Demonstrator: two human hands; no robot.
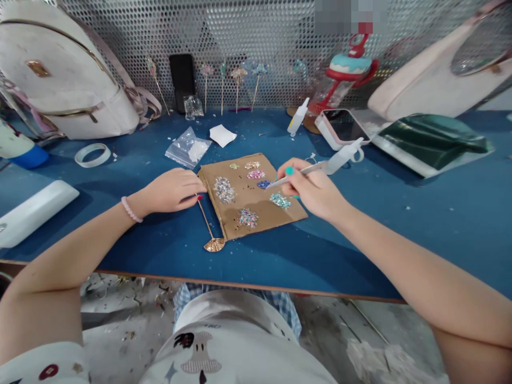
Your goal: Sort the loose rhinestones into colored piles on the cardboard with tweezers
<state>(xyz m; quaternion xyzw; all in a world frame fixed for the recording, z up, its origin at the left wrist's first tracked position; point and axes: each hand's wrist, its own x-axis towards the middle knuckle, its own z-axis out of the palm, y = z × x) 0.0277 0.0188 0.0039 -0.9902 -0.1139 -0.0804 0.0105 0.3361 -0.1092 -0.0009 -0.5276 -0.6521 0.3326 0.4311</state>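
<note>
Over the cardboard (256,197), tweezers (298,173) in right hand (316,192).

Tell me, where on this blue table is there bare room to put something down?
The widest bare patch of the table lies right of the right hand, below the green tray. Another lies between the tape ring and the left hand. It is crowded around the cardboard with its sequin piles, and along the back by the phone.

Bare blue table (420,213) lies open right of the cardboard (256,205); phone (344,128) and glue bottle (298,117) crowd behind.
</note>
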